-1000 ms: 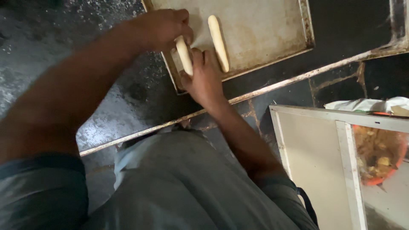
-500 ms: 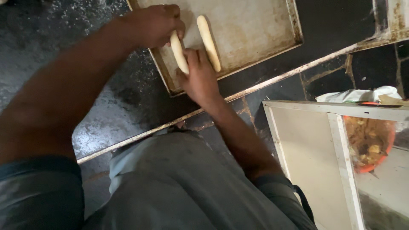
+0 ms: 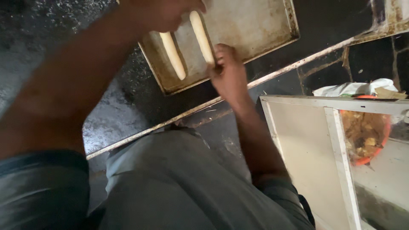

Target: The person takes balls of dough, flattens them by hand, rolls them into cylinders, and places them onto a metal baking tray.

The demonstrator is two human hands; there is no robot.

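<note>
A worn metal baking tray (image 3: 255, 25) lies on a dark counter. Two long pale dough rolls lie side by side at its left end: the left roll (image 3: 172, 55) and the right roll (image 3: 201, 36). My right hand (image 3: 228, 70) has its fingertips pinching the near end of the right roll. My left hand (image 3: 164, 12) is blurred at the top edge, over the far ends of both rolls; whether it touches them is unclear.
The dark, flour-dusted counter (image 3: 106, 115) ends in a metal edge strip (image 3: 277, 72). At the right stands a pale framed panel (image 3: 306, 145), with an orange tub of scraps (image 3: 366, 132) and crumpled white paper (image 3: 353, 87) behind it.
The roll held in both hands has been laid on the tray left of the other roll. My right hand shifted to the right roll's near end; my left hand rose toward the top edge.
</note>
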